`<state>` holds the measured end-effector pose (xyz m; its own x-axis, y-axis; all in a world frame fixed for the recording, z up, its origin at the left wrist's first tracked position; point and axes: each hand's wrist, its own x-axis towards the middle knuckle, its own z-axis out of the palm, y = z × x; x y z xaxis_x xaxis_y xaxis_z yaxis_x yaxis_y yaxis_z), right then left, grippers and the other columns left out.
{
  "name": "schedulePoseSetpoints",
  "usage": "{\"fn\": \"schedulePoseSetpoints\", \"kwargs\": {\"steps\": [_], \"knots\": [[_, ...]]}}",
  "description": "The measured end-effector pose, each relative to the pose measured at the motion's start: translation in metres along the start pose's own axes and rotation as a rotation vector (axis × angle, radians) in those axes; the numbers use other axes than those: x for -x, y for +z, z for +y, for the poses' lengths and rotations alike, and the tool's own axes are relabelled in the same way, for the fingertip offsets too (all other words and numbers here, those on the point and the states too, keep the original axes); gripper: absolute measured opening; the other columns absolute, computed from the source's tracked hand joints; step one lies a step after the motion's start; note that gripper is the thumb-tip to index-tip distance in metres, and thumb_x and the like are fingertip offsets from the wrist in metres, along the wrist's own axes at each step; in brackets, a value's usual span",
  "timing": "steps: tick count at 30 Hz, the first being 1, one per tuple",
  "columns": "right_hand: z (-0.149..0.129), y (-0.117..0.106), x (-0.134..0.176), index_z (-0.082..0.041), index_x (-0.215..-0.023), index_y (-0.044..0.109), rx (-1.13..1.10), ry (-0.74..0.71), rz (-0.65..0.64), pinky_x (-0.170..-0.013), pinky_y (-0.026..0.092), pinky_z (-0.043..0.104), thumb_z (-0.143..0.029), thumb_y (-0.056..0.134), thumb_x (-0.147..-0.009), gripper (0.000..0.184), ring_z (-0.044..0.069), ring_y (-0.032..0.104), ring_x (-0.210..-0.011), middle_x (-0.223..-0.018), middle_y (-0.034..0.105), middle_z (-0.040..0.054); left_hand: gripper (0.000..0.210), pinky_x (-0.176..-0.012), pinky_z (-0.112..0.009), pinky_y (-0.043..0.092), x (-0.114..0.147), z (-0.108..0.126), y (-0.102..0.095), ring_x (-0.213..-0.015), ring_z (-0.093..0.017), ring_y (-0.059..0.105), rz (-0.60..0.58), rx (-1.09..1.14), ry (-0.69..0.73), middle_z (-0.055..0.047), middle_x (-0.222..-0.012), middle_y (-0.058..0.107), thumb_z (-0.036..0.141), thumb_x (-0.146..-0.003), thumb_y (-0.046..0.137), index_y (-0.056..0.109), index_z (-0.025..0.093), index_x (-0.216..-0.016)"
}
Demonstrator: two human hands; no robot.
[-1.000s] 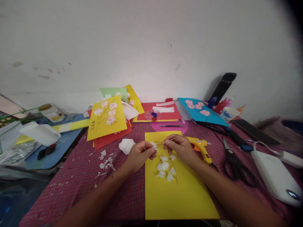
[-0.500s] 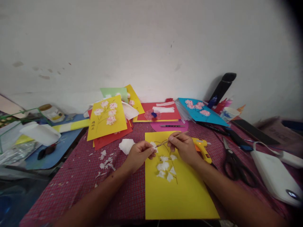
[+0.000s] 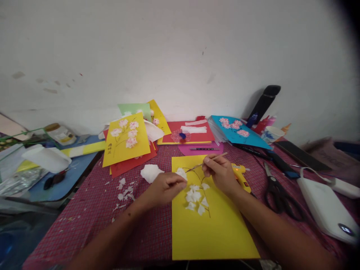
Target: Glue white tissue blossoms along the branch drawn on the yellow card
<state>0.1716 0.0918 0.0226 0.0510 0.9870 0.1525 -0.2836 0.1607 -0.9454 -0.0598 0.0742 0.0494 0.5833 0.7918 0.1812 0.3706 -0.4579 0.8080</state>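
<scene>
A yellow sheet of card (image 3: 213, 240) lies in front of me, with a drawn brown branch and several white torn-paper petals (image 3: 194, 194) on it. My right hand (image 3: 221, 172) grips a thin paintbrush (image 3: 196, 167), its tip just right of a white paper petal (image 3: 181, 173) near the card's upper left edge. Below that petal, my left hand (image 3: 167, 188) has thumb and fingers pressed together over the card's edge. Whatever is between them, if anything, is hidden. A larger white paper piece (image 3: 151, 173) rests on the cloth behind my left hand.
White scraps (image 3: 126, 193) litter the checked cloth on the left. A yellow glue gun (image 3: 241, 177), black scissors (image 3: 281, 197) and a white power bank (image 3: 326, 210) lie to the right. Finished flower cards (image 3: 128, 140) lean at the back left; a blue card (image 3: 242, 131) stands back right.
My left hand has come away from the upper petal and moved slightly down, uncovering it. The brush tip has shifted a little up and right, away from my left fingers.
</scene>
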Motion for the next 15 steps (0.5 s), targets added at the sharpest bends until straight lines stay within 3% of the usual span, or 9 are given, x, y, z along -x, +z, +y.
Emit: {"fn": "schedulePoseSetpoints", "kwargs": {"steps": [3, 6, 8, 12, 15], "knots": [[0.000, 0.000, 0.000, -0.017, -0.079, 0.064, -0.005, 0.010, -0.014, -0.046, 0.039, 0.023, -0.033, 0.073, -0.081, 0.018, 0.011, 0.052, -0.047, -0.063, 0.065, 0.0010, 0.017, -0.068, -0.025, 0.046, -0.001, -0.006, -0.024, -0.074, -0.016, 0.063, 0.243, -0.075, -0.099, -0.002, -0.085, 0.072, 0.030, -0.088, 0.057, 0.072, 0.023, -0.094], [0.000, 0.000, 0.000, -0.017, -0.079, 0.064, -0.003, 0.013, -0.030, -0.046, 0.039, 0.023, -0.032, 0.073, -0.081, 0.017, 0.011, 0.052, -0.047, -0.062, 0.065, 0.0008, 0.018, -0.062, -0.024, 0.045, 0.000, -0.016, -0.050, -0.068, -0.015, 0.061, 0.329, -0.134, -0.158, -0.001, -0.081, 0.070, 0.031, -0.087, 0.057, 0.069, 0.022, -0.097], [0.000, 0.001, 0.001, -0.017, -0.079, 0.064, 0.004, 0.006, -0.038, -0.046, 0.039, 0.022, -0.032, 0.073, -0.081, 0.017, 0.010, 0.052, -0.047, -0.061, 0.065, 0.0004, 0.015, -0.065, -0.024, 0.044, 0.001, -0.022, -0.063, -0.073, -0.016, 0.061, 0.265, -0.264, -0.145, -0.002, -0.083, 0.069, 0.027, -0.085, 0.057, 0.069, 0.021, -0.089], [0.000, 0.001, 0.002, -0.017, -0.079, 0.064, 0.025, 0.000, -0.042, -0.046, 0.039, 0.022, -0.031, 0.072, -0.082, 0.017, 0.010, 0.052, -0.047, -0.061, 0.064, 0.0002, 0.017, -0.069, -0.026, 0.043, 0.002, -0.029, -0.074, -0.077, -0.017, 0.060, -0.015, -0.523, -0.144, -0.002, -0.084, 0.067, 0.019, -0.082, 0.053, 0.070, 0.020, -0.084], [0.001, 0.000, 0.002, -0.017, -0.077, 0.064, 0.027, 0.006, -0.060, -0.047, 0.039, 0.022, -0.031, 0.071, -0.083, 0.016, 0.010, 0.052, -0.048, -0.062, 0.064, 0.0003, 0.022, -0.078, -0.030, 0.045, 0.001, -0.033, -0.069, -0.087, -0.021, 0.060, -0.024, -0.643, -0.114, -0.006, -0.092, 0.066, 0.019, -0.083, 0.050, 0.069, 0.019, -0.095]]}}
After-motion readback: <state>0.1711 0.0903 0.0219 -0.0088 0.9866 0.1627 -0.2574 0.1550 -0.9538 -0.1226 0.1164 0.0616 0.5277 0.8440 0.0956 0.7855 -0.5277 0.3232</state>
